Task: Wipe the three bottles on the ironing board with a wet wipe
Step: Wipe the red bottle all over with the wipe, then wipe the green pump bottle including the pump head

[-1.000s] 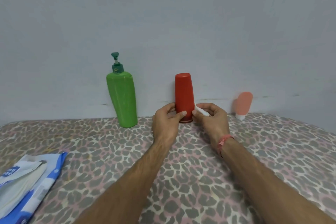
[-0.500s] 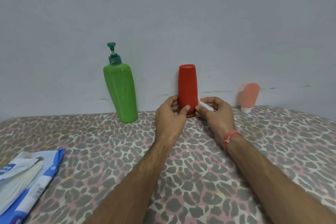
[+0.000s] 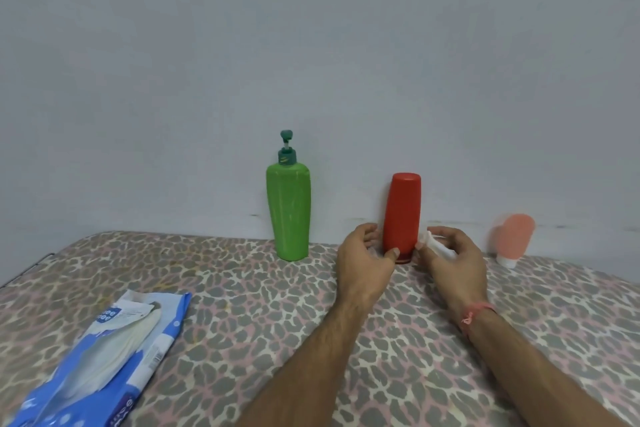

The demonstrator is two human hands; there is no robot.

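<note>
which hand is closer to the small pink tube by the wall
Right. The right hand, pinching the wet wipe, sits between the red bottle and the pink tube, apart from the tube. The left hand grips the red bottle's far side.

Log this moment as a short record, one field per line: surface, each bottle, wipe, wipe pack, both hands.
surface: ironing board with animal-print cover
green pump bottle: upright, by the wall, untouched
red bottle: upright, cap down, between both hands
pink tube: upright on its white cap, far right, untouched
wet wipe: bunched, held beside the red bottle's base
wipe pack: near left, flap open
left hand: thumb on the red bottle's lower part
right hand: pinches the wet wipe
</note>
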